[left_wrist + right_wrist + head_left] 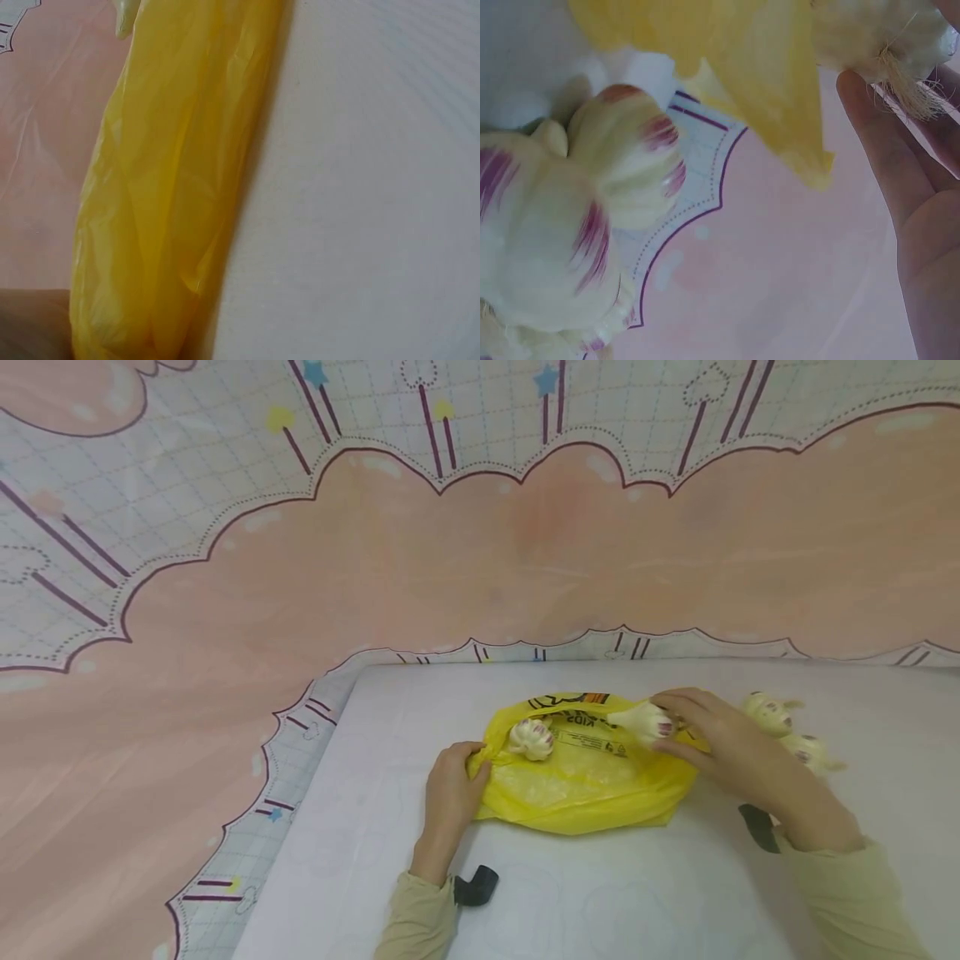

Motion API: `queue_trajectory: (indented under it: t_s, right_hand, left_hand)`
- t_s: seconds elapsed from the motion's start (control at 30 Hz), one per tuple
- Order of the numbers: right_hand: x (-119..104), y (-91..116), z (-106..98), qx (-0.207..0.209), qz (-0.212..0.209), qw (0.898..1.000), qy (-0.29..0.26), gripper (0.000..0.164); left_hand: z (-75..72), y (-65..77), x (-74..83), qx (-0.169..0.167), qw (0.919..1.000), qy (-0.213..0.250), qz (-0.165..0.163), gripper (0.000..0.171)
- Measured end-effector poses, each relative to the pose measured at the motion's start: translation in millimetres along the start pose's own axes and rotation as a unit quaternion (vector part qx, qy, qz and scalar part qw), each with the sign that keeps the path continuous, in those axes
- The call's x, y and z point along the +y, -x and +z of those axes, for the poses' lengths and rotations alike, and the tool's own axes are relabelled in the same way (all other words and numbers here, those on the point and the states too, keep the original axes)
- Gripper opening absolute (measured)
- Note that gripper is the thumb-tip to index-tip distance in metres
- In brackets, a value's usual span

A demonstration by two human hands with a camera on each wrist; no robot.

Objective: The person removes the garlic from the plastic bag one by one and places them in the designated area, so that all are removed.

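Observation:
A yellow plastic bag [577, 797] with dark print lies on its side, its mouth spread open. At its left end my left hand [452, 789] pinches the rim between thumb and fingers. My right hand [723, 747] holds a garlic bulb [643, 724] by its root end over the right part of the mouth, stem pointing left. Another garlic bulb [531, 739] sits at the left inside the mouth. In the right wrist view, dry root hairs show on the held bulb [877, 37]. The left wrist view is mostly filled by the bag's side [176, 165].
Right of the bag, partly behind my right forearm, lie two more garlic bulbs, one farther back [768, 713] and one nearer [808, 750]. Everything rests on a white table [600, 893]. A patterned pink curtain [480, 560] hangs behind and left of it.

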State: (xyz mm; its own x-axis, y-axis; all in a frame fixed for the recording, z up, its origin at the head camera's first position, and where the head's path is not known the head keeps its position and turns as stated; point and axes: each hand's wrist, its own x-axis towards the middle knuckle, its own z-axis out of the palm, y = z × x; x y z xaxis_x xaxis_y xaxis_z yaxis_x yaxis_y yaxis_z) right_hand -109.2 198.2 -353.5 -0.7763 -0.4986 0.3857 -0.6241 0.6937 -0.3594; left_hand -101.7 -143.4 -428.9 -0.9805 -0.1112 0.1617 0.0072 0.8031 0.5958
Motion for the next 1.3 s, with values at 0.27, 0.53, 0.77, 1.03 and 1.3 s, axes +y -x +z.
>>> queue_trajectory:
  t_s: [0.27, 0.53, 0.77, 1.03, 1.3]
  right_hand:
    - [6.8, 4.9, -5.2, -0.003, 0.006, 1.000, 0.008, 0.054]
    - [11.4, 11.7, -12.4, 0.006, 0.018, 1.000, 0.017, 0.057]
    - [17.1, 17.3, -16.7, 0.011, 0.021, 1.000, 0.018, 0.062]
    - [25.1, 23.6, -21.3, 0.026, 0.031, 0.999, 0.006, 0.062]
    - [35.9, 31.0, -26.5, 0.051, 0.026, 0.998, 0.022, 0.066]
  left_hand:
    - [0.2, -0.5, 1.2, -0.001, 1.0000, 0.004, -0.003, 0.029]
    - [0.2, -0.1, 2.8, 0.002, 1.0000, 0.003, 0.002, 0.028]
    - [-0.5, 0.1, 1.0, 0.005, 1.0000, 0.003, 0.007, 0.027]
    - [-1.4, 0.5, 0.8, 0.004, 1.0000, 0.002, 0.005, 0.027]
    - [-0.6, 0.5, 1.0, 0.004, 1.0000, 0.000, 0.002, 0.027]
